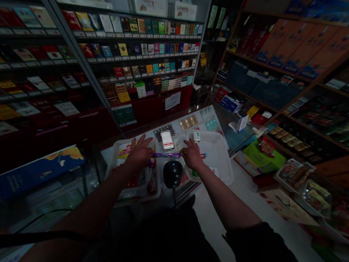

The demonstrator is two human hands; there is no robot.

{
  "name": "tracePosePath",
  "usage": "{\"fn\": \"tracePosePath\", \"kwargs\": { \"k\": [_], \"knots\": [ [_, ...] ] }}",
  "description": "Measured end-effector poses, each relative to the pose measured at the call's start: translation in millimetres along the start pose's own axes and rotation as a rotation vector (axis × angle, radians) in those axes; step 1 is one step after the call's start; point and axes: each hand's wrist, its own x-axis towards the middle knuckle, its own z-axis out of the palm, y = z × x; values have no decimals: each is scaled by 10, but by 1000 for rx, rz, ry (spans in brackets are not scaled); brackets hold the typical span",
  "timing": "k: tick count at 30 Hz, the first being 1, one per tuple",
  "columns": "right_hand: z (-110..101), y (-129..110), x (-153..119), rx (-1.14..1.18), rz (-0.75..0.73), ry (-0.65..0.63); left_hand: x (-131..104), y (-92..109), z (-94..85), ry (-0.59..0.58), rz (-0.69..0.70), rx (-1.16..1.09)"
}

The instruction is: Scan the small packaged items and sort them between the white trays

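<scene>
Centre frame: left hand and right hand pinch purple stick by ends; seemingly slight grip could drop it onto black device.

Found no legible lettering, only marks too small, dim or blurred to read on the purple stick, the blue box at the left, the shelf-edge tags, the white sheet on the dark red panel and the orange-and-blue boxes at the upper right.
</scene>
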Motion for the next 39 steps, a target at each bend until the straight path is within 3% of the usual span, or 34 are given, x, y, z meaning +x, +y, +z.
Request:
{"fn": "tracePosePath", "kwargs": {
  "k": [5, 12, 17, 29, 34, 39],
  "knots": [
    [-110, 149, -78, -21, 35, 25, 137, 173, -24, 1, 33, -34],
    [-274, 550, -253, -23, 52, 43, 340, 529, 4, -9, 138, -68],
    [-442, 752, -444, -62, 94, 47, 456, 817, 107, 22, 264, -67],
    [-581, 1181, -853, -102, 279, 34, 732, 1365, 361, -112, 401, -95],
    [-617, 1252, -943, -132, 311, 34, 724, 1482, 348, -97, 403, -99],
    [-577, 1213, -897, -143, 303, 88, 601, 1471, 230, -53, 395, -152]
  ]
}}
